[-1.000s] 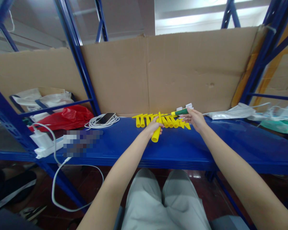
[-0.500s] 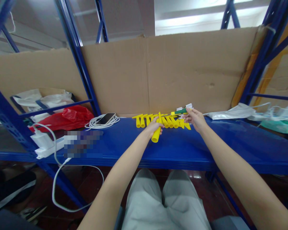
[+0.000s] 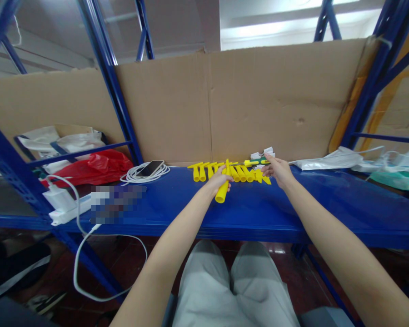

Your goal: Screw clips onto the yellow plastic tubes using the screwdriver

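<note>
My left hand (image 3: 221,179) is closed around a yellow plastic piece (image 3: 221,194), its round hollow end tilted toward me. In my right hand (image 3: 276,168) is a screwdriver (image 3: 254,162) with a yellow and green handle, held at its end by the fingers. The thin shaft points left and reaches the upper part of the held yellow piece; whether the tip touches a screw is too small to tell. Behind both hands, a row of similar yellow pieces (image 3: 202,172) lies on the blue shelf (image 3: 177,206). Small white parts (image 3: 267,151) are just behind the screwdriver handle.
A phone (image 3: 152,168) lies on a coiled white cable (image 3: 131,176) to the left. Further left are a red bag (image 3: 104,164) and a white power strip (image 3: 68,213) with a charger. A cardboard panel (image 3: 163,109) closes the back. A white packet (image 3: 330,159) lies at right.
The screwdriver has tipped slightly, its handle end now a little lower and more level. My left hand and the yellow piece stay in nearly the same place.
</note>
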`<state>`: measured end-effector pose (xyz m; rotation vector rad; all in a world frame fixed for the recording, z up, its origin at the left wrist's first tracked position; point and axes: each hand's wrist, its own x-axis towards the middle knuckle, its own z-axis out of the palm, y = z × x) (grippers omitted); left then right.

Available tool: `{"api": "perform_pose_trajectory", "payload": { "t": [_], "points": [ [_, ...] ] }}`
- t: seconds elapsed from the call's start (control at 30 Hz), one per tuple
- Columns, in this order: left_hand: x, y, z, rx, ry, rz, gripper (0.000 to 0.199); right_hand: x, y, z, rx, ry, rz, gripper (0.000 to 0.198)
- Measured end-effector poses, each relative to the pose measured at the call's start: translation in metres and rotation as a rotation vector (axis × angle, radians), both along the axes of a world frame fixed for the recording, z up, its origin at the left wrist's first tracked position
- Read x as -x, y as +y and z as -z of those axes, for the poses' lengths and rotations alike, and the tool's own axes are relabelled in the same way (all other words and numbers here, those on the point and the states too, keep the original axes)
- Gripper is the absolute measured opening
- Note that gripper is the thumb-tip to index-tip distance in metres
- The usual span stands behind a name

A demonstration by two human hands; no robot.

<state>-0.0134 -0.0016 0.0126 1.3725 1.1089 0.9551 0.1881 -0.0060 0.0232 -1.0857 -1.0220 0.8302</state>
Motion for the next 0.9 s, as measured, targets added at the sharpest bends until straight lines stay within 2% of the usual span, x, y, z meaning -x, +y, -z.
{"api": "perform_pose_trajectory", "payload": {
  "t": [0.67, 0.9],
  "points": [
    [-0.002, -0.0037, 0.0, -0.041, 0.073, -0.022, 0.081, -0.001, -0.0012, 0.001, 0.003, 0.003, 0.045, 0.034],
    [-0.0018, -0.0033, 0.0001, -0.047, 0.076, -0.006, 0.081, 0.0, -0.0016, -0.0002, 0.075, 0.006, 0.118, 0.033]
  ]
}}
